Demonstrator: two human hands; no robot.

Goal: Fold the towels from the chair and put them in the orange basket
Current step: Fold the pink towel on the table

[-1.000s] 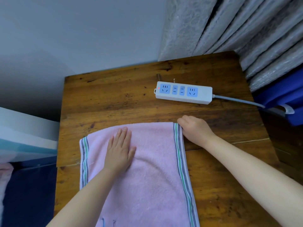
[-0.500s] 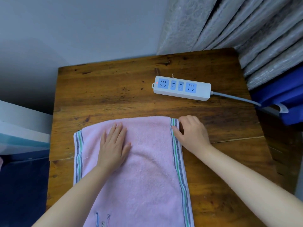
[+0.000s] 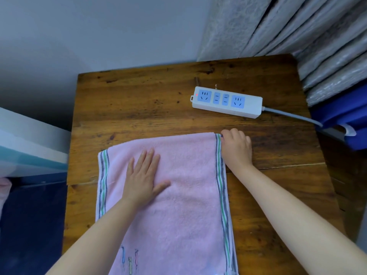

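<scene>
A pink towel with striped grey and green side borders lies spread on the wooden table, its near end running out of the bottom of the view. My left hand rests flat on the towel's left half, fingers together and thumb out. My right hand grips the towel's far right corner at the striped border, fingers curled over the edge. Neither the chair nor the orange basket is in view.
A white power strip with blue sockets lies on the far right of the table, its grey cable running off the right edge. Grey curtains hang behind. Blue fabric sits at the right, a pale box at the left.
The right hand has slid from the towel's right edge back up to its far right corner and curled shut on it. The left hand stays flat on the towel.
</scene>
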